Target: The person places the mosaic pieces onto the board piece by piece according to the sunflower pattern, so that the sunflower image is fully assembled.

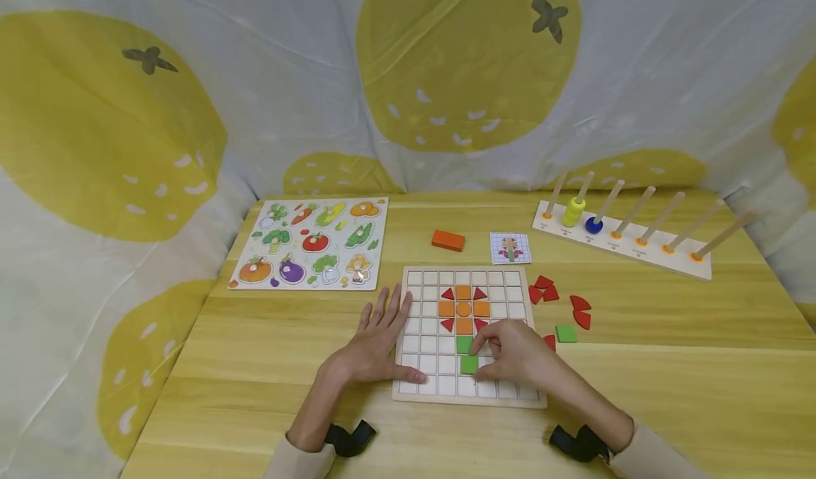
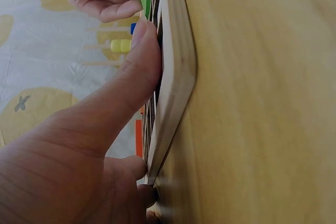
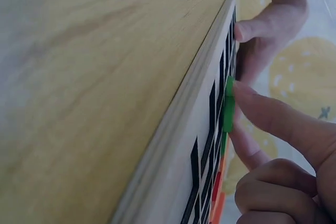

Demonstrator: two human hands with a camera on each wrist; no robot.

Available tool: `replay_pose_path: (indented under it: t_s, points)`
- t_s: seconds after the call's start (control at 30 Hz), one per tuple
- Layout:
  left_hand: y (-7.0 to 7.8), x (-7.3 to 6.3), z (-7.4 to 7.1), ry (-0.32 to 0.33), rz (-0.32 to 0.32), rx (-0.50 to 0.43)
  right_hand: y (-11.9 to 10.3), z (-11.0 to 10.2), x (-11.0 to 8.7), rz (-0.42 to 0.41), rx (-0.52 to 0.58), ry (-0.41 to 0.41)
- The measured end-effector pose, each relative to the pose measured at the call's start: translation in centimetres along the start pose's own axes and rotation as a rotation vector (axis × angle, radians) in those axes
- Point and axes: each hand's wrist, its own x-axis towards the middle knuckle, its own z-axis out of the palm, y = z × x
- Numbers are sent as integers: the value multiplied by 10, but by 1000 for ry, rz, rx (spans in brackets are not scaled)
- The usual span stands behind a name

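A wooden grid board [image 1: 408, 397] lies flat in front of me. My left hand [image 1: 372, 351] rests along its left side with fingers spread, the thumb lying on the lower left squares. My right hand [image 1: 515, 351] pinches a green square tile [image 1: 469, 365] between thumb and index finger, low over the board's middle column. In the right wrist view this green tile [image 3: 229, 114] stands slightly proud of the grid. Directly above it sits another green square [image 1: 465, 344]. Higher up, orange squares surround an orange disc [image 1: 463, 310], with red triangles [image 1: 448, 293] at the corners.
Right of the board lie a loose green square [image 1: 566, 334] and several red pieces [image 1: 581, 311]. Behind it are an orange block [image 1: 448, 240] and a pattern card [image 1: 510, 248]. A vegetable puzzle [image 1: 306, 245] lies back left; a peg stand [image 1: 621, 241] with yellow and blue rings stands back right.
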Motion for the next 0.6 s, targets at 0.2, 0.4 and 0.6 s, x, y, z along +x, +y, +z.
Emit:
replay_pose_path:
  t_s: [0.2,0.4,0.6]
  points:
    - [0,-1,1,6,1,8,3,0,0,-46,9,-2]
    - [0,0,2,6,-10,14,5,1,0,-79,25,4]
    - [-1,0,2,2,-15,13,3,5,2,-93,16,23]
